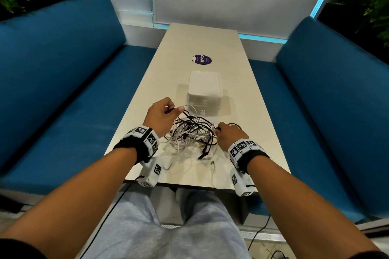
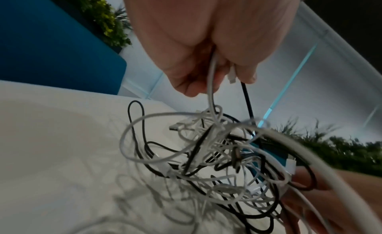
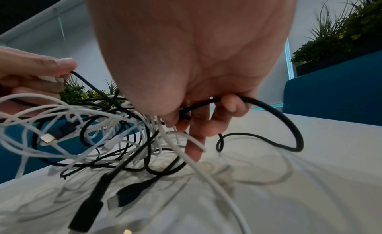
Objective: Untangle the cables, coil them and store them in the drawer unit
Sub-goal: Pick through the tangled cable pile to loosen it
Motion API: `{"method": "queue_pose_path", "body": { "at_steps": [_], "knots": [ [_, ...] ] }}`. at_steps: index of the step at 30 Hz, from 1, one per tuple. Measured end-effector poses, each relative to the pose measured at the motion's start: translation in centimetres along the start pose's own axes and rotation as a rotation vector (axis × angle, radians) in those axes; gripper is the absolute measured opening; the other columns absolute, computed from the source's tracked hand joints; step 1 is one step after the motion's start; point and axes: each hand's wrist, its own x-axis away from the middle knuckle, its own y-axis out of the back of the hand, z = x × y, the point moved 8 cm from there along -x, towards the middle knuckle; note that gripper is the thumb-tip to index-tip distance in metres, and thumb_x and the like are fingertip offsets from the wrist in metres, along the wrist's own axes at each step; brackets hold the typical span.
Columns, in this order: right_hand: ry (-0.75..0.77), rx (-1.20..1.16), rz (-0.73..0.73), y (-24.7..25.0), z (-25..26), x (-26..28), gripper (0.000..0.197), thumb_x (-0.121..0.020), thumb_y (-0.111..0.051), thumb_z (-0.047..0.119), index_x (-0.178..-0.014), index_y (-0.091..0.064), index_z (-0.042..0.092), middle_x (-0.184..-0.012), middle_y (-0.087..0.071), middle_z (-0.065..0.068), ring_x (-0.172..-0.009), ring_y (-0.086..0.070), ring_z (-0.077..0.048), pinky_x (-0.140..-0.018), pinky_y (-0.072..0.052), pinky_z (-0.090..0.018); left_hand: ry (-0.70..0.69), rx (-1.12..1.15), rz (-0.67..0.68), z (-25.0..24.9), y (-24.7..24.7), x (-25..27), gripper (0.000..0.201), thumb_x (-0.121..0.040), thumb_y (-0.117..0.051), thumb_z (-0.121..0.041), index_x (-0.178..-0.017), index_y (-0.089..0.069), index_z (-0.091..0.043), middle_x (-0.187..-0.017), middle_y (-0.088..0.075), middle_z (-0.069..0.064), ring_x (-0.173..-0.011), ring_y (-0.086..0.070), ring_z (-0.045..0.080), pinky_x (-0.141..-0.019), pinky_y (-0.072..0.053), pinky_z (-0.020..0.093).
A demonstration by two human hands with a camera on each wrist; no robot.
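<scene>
A tangle of black and white cables [image 1: 190,132] lies on the white table [image 1: 242,94] between my hands. My left hand [image 1: 163,114] is raised at the tangle's far left and pinches a white cable [image 2: 211,84] and a black cable [image 2: 247,98] together. My right hand [image 1: 228,132] at the tangle's right edge grips a black cable [image 3: 275,106] that loops out to the right. Black plugs [image 3: 128,195] trail toward the front edge. The white drawer unit [image 1: 204,92] stands just behind the tangle, drawers closed.
A loose white USB plug end [image 1: 212,167] lies near the table's front edge. A purple round sticker [image 1: 202,60] sits behind the drawer unit. Blue benches [image 1: 63,90] flank the table on both sides, with plants in the back corners.
</scene>
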Motion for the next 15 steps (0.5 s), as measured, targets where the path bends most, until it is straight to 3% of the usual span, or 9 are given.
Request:
{"method": "queue_pose_path", "body": {
  "at_steps": [2, 6, 7, 9, 11, 15],
  "knots": [
    [-0.001, 0.008, -0.005, -0.1, -0.1, -0.1, 0.034, -0.101, -0.036, 0.041, -0.114, -0.053, 0.015, -0.107, -0.061, -0.012, -0.095, -0.06, -0.033, -0.069, -0.04, -0.033, -0.011, -0.067, 0.037, -0.1, -0.3, -0.1, 0.042, -0.088, -0.063, -0.051, -0.073, -0.043, -0.017, -0.056, -0.046, -0.002, -0.05, -0.037, 0.02, -0.052, -0.045, 0.036],
    [-0.021, 0.031, -0.009, -0.3, -0.7, -0.1, 0.032, -0.1, -0.038, 0.041, -0.114, -0.055, 0.017, -0.11, -0.061, -0.009, -0.097, -0.06, -0.032, -0.073, -0.047, -0.035, -0.191, -0.922, 0.23, -1.2, -1.3, 0.9, 0.049, -0.095, -0.026, -0.068, -0.081, -0.041, -0.023, -0.062, -0.052, 0.001, -0.059, -0.051, 0.027, -0.057, -0.042, 0.035],
    [-0.025, 0.031, -0.008, -0.4, -0.8, -0.1, 0.032, -0.099, -0.037, 0.041, -0.114, -0.055, 0.018, -0.11, -0.061, -0.009, -0.097, -0.061, -0.032, -0.074, -0.047, -0.036, -0.206, -1.019, 0.248, -1.2, -1.2, 1.0, 0.054, -0.094, -0.021, -0.07, -0.081, -0.042, -0.022, -0.062, -0.052, 0.0, -0.059, -0.051, 0.025, -0.057, -0.04, 0.034],
    [-0.024, 0.032, -0.015, -0.4, -0.8, 0.0, 0.032, -0.1, -0.037, 0.04, -0.115, -0.055, 0.017, -0.111, -0.061, -0.009, -0.098, -0.06, -0.032, -0.073, -0.046, -0.035, -0.146, -1.019, 0.242, -0.6, -0.4, 0.9, 0.062, -0.09, -0.017, -0.076, -0.079, -0.045, -0.022, -0.064, -0.054, 0.0, -0.059, -0.052, 0.022, -0.056, -0.039, 0.032],
    [-0.019, 0.04, -0.027, -0.4, -0.7, 0.0, 0.032, -0.099, -0.038, 0.038, -0.115, -0.054, 0.016, -0.112, -0.061, -0.01, -0.1, -0.06, -0.032, -0.072, -0.044, -0.035, -0.108, -0.867, 0.224, -0.2, 0.0, 0.8, 0.059, -0.09, -0.024, -0.076, -0.074, -0.044, -0.023, -0.064, -0.055, 0.0, -0.058, -0.051, 0.022, -0.056, -0.038, 0.031],
    [-0.033, 0.019, 0.01, -0.5, -0.9, 0.1, 0.031, -0.1, -0.037, 0.037, -0.114, -0.052, 0.014, -0.111, -0.061, -0.012, -0.099, -0.06, -0.034, -0.072, -0.043, -0.034, -0.054, -0.518, 0.258, -0.2, -0.3, 0.9, 0.043, -0.098, -0.041, -0.051, -0.069, -0.045, -0.02, -0.066, -0.055, 0.002, -0.062, -0.049, 0.024, -0.057, -0.038, 0.032]
  ]
}}
